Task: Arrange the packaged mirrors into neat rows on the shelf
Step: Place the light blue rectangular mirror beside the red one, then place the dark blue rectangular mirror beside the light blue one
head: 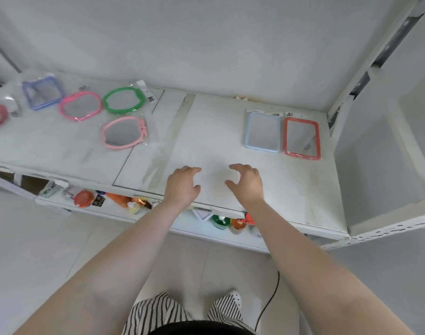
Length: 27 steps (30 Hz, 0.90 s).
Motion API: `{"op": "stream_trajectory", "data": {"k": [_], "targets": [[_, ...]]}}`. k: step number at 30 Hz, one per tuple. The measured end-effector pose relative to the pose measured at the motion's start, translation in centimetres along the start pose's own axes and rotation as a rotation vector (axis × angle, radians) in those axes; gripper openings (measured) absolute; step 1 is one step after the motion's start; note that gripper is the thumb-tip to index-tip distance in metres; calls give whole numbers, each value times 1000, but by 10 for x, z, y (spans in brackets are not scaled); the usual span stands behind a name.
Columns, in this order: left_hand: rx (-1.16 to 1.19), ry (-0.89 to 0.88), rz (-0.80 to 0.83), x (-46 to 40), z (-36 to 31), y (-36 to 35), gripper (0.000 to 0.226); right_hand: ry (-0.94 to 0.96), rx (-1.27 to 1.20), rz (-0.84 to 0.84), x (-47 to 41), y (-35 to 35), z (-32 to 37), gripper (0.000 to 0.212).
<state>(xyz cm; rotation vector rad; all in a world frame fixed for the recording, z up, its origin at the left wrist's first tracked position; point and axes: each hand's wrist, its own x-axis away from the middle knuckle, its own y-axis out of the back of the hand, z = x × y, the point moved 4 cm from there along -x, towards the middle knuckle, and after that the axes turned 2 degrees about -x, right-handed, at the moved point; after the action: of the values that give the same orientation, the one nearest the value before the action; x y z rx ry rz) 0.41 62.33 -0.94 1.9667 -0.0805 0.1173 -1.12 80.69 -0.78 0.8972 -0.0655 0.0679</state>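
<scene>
Your two hands are hovering side by side over the front middle of the shelf (230,131), the left hand (182,183) just left of the right hand (246,183), both empty with fingers spread. Toward the back right, two rectangular mirrors (263,132) (302,137) are lying flat, just beside each other. Well apart on the left, a loose cluster of rounded mirrors (123,132) (121,100) (80,105) is lying scattered, with a square mirror (43,92) behind them. A lower shelf (158,221) with small goods is sitting beneath the front edge.
</scene>
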Motion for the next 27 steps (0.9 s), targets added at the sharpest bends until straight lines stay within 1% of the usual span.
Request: {"op": "stream_trajectory", "data": {"k": [4, 8, 11, 15, 18, 22, 25, 27], "targets": [[24, 18, -36, 26, 42, 18, 50, 53, 46, 18, 22, -24, 34, 43], [44, 20, -64, 58, 95, 37, 51, 107, 84, 46, 43, -63, 84, 42], [9, -6, -75, 86, 147, 56, 50, 170, 103, 72, 65, -103, 131, 42], [-74, -8, -77, 129, 229, 86, 45, 149, 20, 134, 100, -164, 188, 42], [-88, 38, -62, 159, 284, 103, 43, 135, 2, 166, 122, -204, 223, 41], [-105, 108, -54, 188, 338, 126, 49, 163, -17, 215, 141, -240, 273, 38], [-85, 149, -99, 197, 365, 144, 44, 216, -3, 222, 145, -261, 308, 23], [-47, 172, -119, 199, 378, 151, 43, 218, 18, 224, 142, -272, 324, 22]]}}
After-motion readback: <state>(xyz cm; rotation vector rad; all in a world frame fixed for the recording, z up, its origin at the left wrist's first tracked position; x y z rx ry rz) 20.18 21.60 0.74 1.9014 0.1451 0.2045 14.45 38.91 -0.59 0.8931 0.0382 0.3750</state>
